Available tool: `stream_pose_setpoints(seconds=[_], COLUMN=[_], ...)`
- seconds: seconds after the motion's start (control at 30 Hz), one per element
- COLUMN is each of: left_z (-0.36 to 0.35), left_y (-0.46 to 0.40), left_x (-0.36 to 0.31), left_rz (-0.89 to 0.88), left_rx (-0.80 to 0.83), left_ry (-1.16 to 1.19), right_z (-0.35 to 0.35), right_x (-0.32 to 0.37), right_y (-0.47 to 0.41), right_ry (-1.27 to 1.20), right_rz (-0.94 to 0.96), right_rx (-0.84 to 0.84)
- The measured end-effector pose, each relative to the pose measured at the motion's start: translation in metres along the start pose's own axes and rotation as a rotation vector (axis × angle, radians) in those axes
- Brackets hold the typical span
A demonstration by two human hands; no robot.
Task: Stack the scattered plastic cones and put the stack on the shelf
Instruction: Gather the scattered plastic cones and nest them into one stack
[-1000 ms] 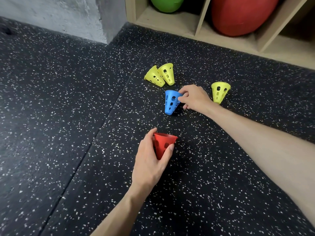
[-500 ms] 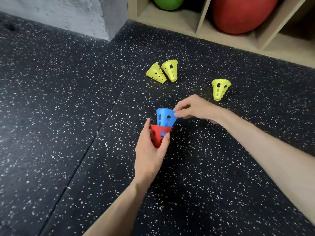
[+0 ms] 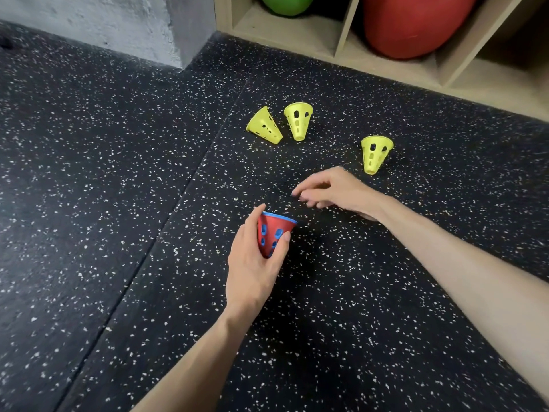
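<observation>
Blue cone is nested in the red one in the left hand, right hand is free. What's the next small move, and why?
Probably reach the right hand, which holds nothing, to the lone yellow cone just beyond it. It looks like the nearest loose cone. The left hand grips the red cone mouth-up with the blue cone inside, ready to take another. The yellow pair lies farther off.

Yellow cones: three – yellow cone on left (image 3: 263, 126), middle yellow cone (image 3: 298, 120), yellow cone on right (image 3: 375, 153)
Red cone (image 3: 269, 233): one
Blue cone (image 3: 279, 215): one, nested inside red, only rim and patches through holes showing
Cones total: five
Balls in shelf (image 3: 341, 31): two – green ball (image 3: 286, 4), red ball (image 3: 410, 25)
Hands: two – left hand (image 3: 252, 269), right hand (image 3: 341, 191)
</observation>
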State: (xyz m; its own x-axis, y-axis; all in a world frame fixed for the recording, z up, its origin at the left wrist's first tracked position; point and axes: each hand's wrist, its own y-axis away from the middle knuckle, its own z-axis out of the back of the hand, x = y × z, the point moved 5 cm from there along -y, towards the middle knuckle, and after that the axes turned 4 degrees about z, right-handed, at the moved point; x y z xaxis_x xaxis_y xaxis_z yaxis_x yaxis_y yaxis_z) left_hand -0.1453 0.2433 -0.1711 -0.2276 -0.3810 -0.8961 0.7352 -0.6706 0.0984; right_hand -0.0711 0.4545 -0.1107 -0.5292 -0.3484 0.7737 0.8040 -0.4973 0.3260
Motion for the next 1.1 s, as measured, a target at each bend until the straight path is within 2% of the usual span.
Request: stream_pose_setpoints(seconds=[0.1, 0.2, 0.27, 0.37, 0.57, 0.87, 1.1], left_z=[-0.001, -0.001, -0.001, -0.001, -0.001, -0.002, -0.001], left_y=[0.000, -0.001, -0.001, -0.001, -0.001, -0.001, -0.001], left_x=[0.001, 0.002, 0.001, 0.000, 0.000, 0.001, 0.001], left_rz=[-0.004, -0.008, -0.011, -0.015, -0.018, -0.011, -0.005], left_rx=[0.005, -0.003, -0.012, -0.021, -0.027, -0.028, -0.021], left_ry=[0.008, 0.024, 0.023, 0.029, 0.044, 0.038, 0.036], right_z=[0.040, 0.071, 0.088, 0.105, 0.117, 0.117, 0.097], right_x=[-0.018, -0.036, -0.049, -0.064, -0.073, -0.065, -0.048], right_y=[0.002, 0.008, 0.009, 0.009, 0.003, -0.005, 0.000], right_ry=[0.044, 0.138, 0.233, 0.266, 0.249, 0.324, 0.063], right_rz=[0.014, -0.021, -0.066, -0.149, -0.215, -0.149, -0.088], right_rx=[-0.353, -0.545, -0.611, -0.590, -0.412, -0.578, -0.563])
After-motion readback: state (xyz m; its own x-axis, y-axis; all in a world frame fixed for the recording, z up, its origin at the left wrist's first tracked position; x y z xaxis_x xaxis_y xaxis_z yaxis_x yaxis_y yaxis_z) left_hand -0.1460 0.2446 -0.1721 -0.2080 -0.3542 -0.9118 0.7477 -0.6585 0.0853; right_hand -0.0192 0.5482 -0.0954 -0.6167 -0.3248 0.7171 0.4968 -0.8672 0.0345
